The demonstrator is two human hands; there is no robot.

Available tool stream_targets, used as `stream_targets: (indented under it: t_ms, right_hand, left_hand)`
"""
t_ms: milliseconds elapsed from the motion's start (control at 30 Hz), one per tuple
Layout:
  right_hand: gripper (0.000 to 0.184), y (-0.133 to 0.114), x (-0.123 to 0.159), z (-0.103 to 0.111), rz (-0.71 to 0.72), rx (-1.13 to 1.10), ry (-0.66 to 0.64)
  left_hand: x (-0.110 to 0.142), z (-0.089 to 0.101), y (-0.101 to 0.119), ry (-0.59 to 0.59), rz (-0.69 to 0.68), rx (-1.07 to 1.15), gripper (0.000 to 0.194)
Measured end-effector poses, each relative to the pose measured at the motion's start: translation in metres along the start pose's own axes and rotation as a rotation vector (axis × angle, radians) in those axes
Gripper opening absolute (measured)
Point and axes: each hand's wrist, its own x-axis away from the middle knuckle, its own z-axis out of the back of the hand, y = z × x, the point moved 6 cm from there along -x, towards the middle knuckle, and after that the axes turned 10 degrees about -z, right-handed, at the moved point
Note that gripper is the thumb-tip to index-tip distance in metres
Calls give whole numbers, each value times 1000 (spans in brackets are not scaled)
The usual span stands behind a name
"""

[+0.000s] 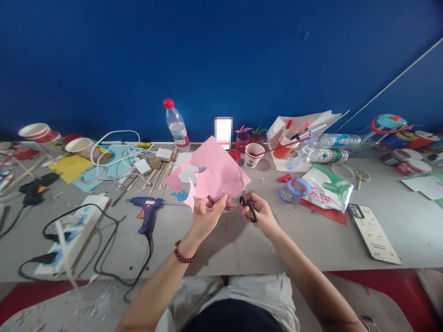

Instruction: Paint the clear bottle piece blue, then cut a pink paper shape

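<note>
My left hand (pixel 206 213) pinches the lower edge of a pink paper sheet (pixel 214 173) and holds it up above the grey table (pixel 224 240). The sheet has cut-out notches along its left side and faint pencil lines. My right hand (pixel 260 213) grips small black-handled scissors (pixel 246 203), whose blades point up into the paper's right part. A bead bracelet circles my left wrist.
A blue glue gun (pixel 147 212) and a white power strip (pixel 74 233) with black cables lie to the left. A water bottle (pixel 176 124), paper cups (pixel 253 154), a tape roll (pixel 295 189), a snack bag (pixel 328 189) and a phone (pixel 374 233) surround the work spot.
</note>
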Motion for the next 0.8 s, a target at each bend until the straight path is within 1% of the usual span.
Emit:
stream_targets:
  t_ms: [200,433,633,800]
  right_hand:
    - [59,1,-1,2,9,5,7]
    - [59,0,1,-1,10,-1,6]
    - [58,0,1,-1,7,-11,7]
    - [59,4,0,1,8,-17,-4]
  left_hand:
    - [0,-2,-2,-17,2,13,37]
    - [2,-3,-6,-13,16,19,38]
    - [4,-6,-11,-30,61,81,41]
    - [4,-6,-14,-15,65,104,43]
